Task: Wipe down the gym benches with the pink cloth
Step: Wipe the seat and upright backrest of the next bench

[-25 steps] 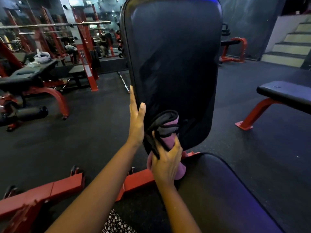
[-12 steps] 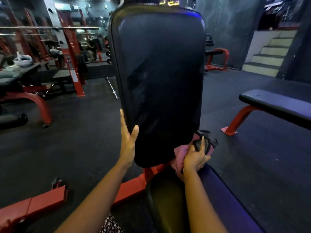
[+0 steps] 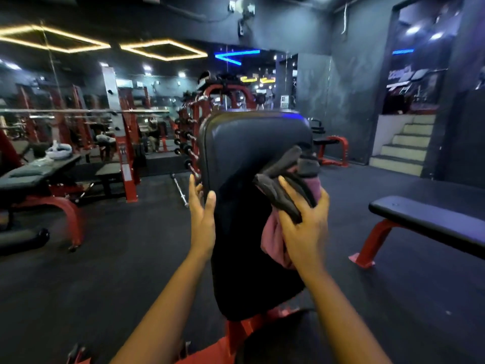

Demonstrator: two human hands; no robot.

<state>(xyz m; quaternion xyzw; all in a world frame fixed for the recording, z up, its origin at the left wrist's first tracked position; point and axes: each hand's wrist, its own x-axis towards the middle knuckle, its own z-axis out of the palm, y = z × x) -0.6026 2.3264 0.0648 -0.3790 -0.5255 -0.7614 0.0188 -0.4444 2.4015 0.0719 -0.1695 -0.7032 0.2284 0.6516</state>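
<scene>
Pink cloth (image 3: pixel 273 240) mostly hidden behind rt hand (image 3: pixel 304 232).

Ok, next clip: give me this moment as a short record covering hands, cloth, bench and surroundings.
setting: gym, dark floor
bench part: upright black backrest pad, red frame below it
left hand: fingers straight, against the pad's left edge
right hand: grips pink cloth bundled with a dark grey item, against the pad's right side
nearby: flat bench at right, stairs behind it
</scene>
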